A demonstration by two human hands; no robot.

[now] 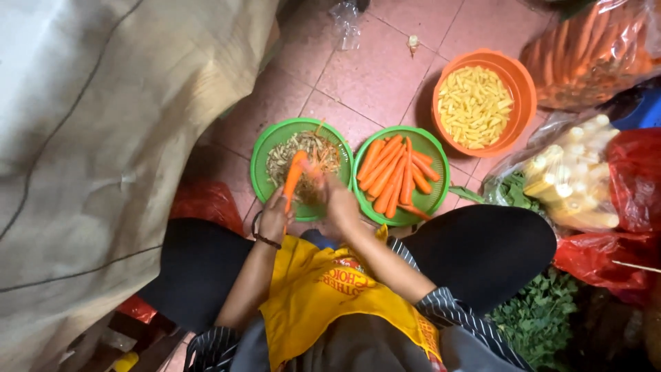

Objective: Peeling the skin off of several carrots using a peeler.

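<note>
left hand [274,219] fingers grip a carrot [294,178] over the green basket [265,148]; right hand [339,200] blurred, grip unclear.

orange bowl [523,89] of yellow pieces, red bags [637,179], leafy greens [537,317].

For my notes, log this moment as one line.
left hand: holds carrot | right hand: at carrot, tool unclear | below: green basket of peelings | beside: green basket of carrots
</note>
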